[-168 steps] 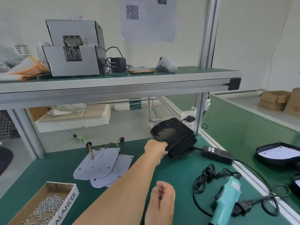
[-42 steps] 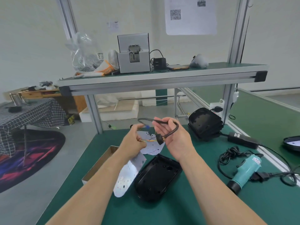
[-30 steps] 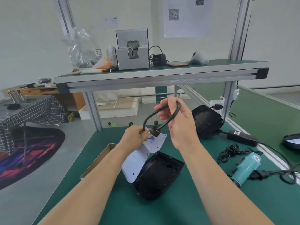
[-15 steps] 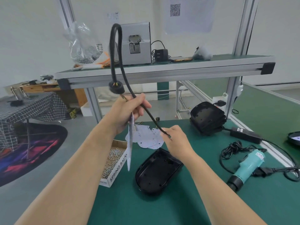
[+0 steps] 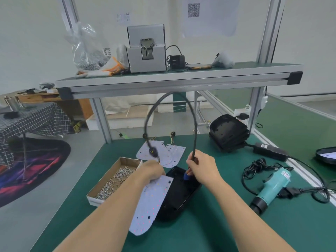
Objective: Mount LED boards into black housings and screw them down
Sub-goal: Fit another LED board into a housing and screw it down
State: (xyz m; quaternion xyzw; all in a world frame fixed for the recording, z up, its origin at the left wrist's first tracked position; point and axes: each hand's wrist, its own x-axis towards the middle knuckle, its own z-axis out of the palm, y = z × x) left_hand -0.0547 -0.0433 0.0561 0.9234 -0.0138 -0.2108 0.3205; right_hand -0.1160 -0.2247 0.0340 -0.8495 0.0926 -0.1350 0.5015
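Cable (image 5: 195, 124) is pinched by the right hand (image 5: 203, 168) over the black housing (image 5: 180, 195); the LED board (image 5: 154, 200), gripped by the left hand (image 5: 152, 171), lies at its 9 o'clock, long axes parallel.

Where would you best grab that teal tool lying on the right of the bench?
Grasp the teal tool round the middle of its barrel, coming straight down from above. It lies flat on the green bench, barrel running diagonally, so close across it. Probably avoid the black nose at its near end and the cord plugged into its right side.
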